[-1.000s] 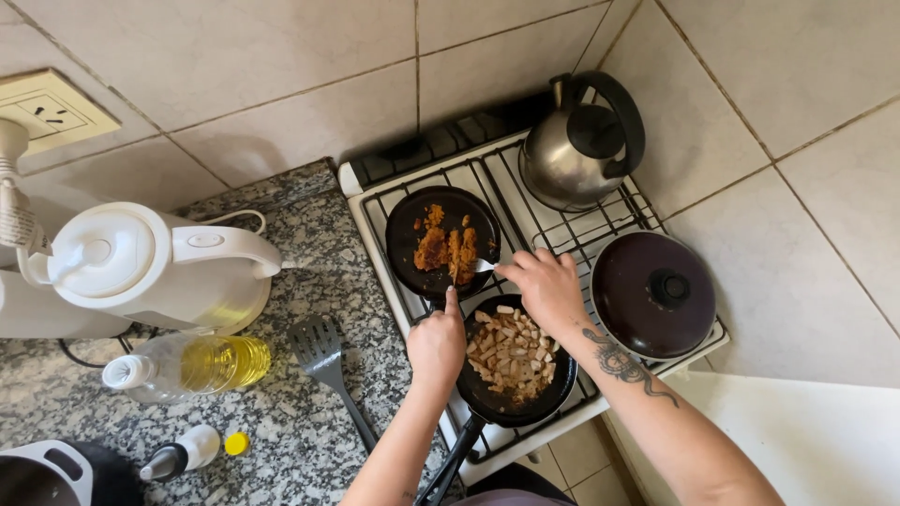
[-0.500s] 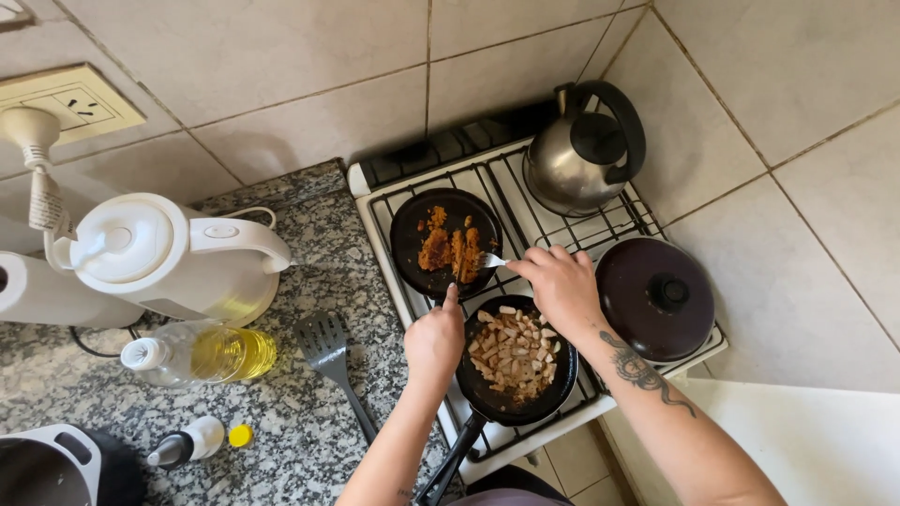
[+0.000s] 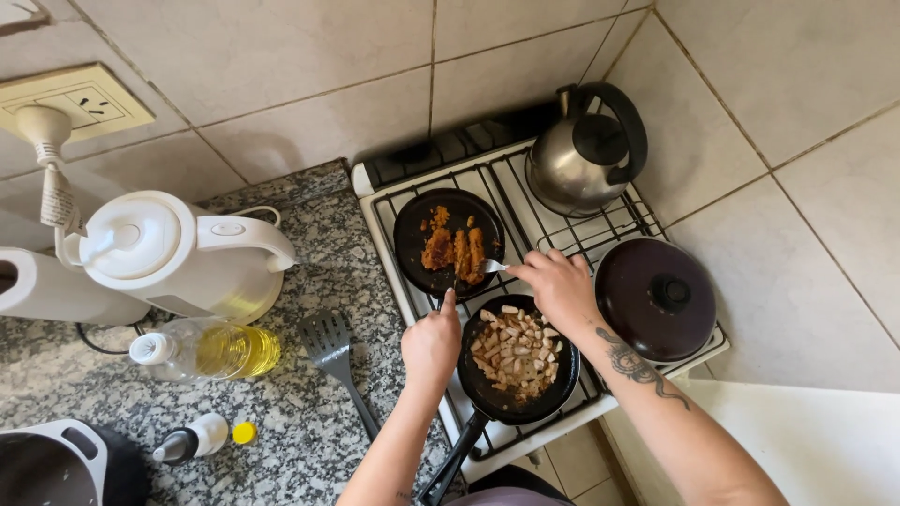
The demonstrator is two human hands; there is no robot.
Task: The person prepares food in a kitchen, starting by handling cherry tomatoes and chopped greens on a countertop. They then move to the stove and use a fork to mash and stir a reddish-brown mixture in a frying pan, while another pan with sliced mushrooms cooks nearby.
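A small black pan (image 3: pixel 417 245) on the back left burner holds a few orange-brown breaded pieces (image 3: pixel 455 248). My right hand (image 3: pixel 558 286) grips a fork (image 3: pixel 492 266) whose tines touch those pieces. My left hand (image 3: pixel 433 345) is closed beside that pan's near rim, one finger pointing up at its handle area; what it grips is hidden. In front, a black frying pan (image 3: pixel 561 384) with pale chopped pieces (image 3: pixel 514 351) sits on the near burner, its handle (image 3: pixel 450 464) pointing toward me.
A steel kettle (image 3: pixel 581 155) stands at the back right of the white stove (image 3: pixel 375 187); a dark lidded pot (image 3: pixel 656 300) sits front right. On the granite counter (image 3: pixel 309 431) lie a grey spatula (image 3: pixel 333 351), an oil bottle (image 3: pixel 211 351), a white electric kettle (image 3: pixel 169 253) and a small bottle (image 3: pixel 192 439).
The view has shifted slightly, so everything sits a little further right. My hands stay at the two pans; the fork remains at the breaded pieces.
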